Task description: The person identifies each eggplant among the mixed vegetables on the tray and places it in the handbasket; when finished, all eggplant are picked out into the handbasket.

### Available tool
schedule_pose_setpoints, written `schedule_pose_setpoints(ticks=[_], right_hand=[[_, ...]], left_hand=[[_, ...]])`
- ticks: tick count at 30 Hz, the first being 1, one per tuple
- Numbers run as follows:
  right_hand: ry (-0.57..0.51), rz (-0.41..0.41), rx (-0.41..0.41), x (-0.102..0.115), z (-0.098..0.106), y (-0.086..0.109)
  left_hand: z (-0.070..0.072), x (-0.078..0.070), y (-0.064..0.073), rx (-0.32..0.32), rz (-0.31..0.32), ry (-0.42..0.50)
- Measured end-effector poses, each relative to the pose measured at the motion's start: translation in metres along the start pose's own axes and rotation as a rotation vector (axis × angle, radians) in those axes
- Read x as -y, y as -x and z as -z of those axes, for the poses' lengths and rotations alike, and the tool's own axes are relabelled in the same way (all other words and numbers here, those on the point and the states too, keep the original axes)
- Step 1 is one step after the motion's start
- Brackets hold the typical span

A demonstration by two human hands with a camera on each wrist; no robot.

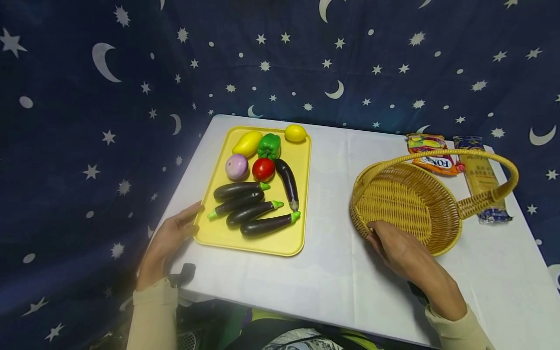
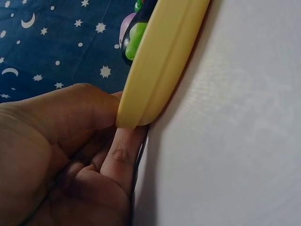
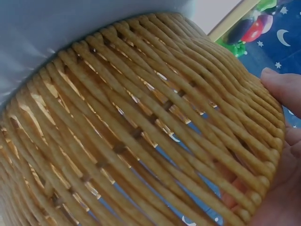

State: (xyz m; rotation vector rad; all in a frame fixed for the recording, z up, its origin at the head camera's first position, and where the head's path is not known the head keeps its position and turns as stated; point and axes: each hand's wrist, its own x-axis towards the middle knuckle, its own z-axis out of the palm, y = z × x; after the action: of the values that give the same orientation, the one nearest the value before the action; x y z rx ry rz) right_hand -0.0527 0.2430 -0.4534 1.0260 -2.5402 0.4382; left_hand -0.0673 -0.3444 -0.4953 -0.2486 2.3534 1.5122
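Note:
My left hand (image 1: 169, 239) is at the left edge of a yellow tray (image 1: 271, 247), pinching its rim between thumb and fingers in the left wrist view. On that tray lie several dark eggplants (image 1: 270, 224), a tomato (image 1: 263, 169), a green bell pepper (image 1: 269, 147), a purple onion (image 1: 236, 166), a mango (image 1: 247, 144) and a lemon (image 1: 295, 132). Over on the right, my right hand (image 1: 404, 253) grips the near-left rim of a wicker basket (image 1: 393, 199) with a tall arched handle. Nothing lies inside the basket. Its woven side (image 3: 141, 117) fills the right wrist view.
Behind the basket lie an orange candy bag (image 1: 437, 163) and a pack of dry noodles (image 1: 479, 175), partly hidden by the handle. A white cloth covers the table (image 1: 330, 209). A dark blue curtain (image 1: 297, 63) with stars and moons hangs behind and at the left.

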Motion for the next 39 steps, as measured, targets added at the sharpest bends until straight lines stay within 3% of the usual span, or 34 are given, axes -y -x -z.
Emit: schedule_pose_setpoints(ticks=[4,12,19,24,27,29,33,36,39], right_hand=[[-0.001,0.014,0.001,0.003,0.0,-0.001],[0.006,0.02,0.0,0.006,0.0,0.001],[0.022,0.032,-0.004,0.004,0.001,0.001],[0.07,-0.026,-0.026,0.013,0.008,-0.007],[0.102,-0.04,-0.065,0.029,0.015,-0.019],[0.055,-0.021,-0.062,0.045,0.015,-0.031],[-0.114,0.071,0.068,0.078,-0.001,-0.064],[-0.141,0.146,0.136,0.093,-0.021,-0.091],[-0.144,0.173,0.144,0.098,-0.039,-0.113]], left_hand=[[0.0,-0.002,0.0,0.008,0.024,0.005],[0.001,-0.001,0.001,0.032,-0.034,-0.035],[0.0,-0.002,0.003,0.029,0.017,0.021],[-0.001,-0.004,0.003,0.022,0.036,0.07],[-0.003,-0.004,0.002,0.017,0.05,0.094],[-0.004,-0.003,0.002,0.006,0.068,0.114],[-0.005,0.001,0.004,-0.056,0.064,0.077],[-0.007,0.002,0.005,-0.105,0.013,0.035],[-0.01,0.001,0.006,-0.14,-0.006,-0.009]])
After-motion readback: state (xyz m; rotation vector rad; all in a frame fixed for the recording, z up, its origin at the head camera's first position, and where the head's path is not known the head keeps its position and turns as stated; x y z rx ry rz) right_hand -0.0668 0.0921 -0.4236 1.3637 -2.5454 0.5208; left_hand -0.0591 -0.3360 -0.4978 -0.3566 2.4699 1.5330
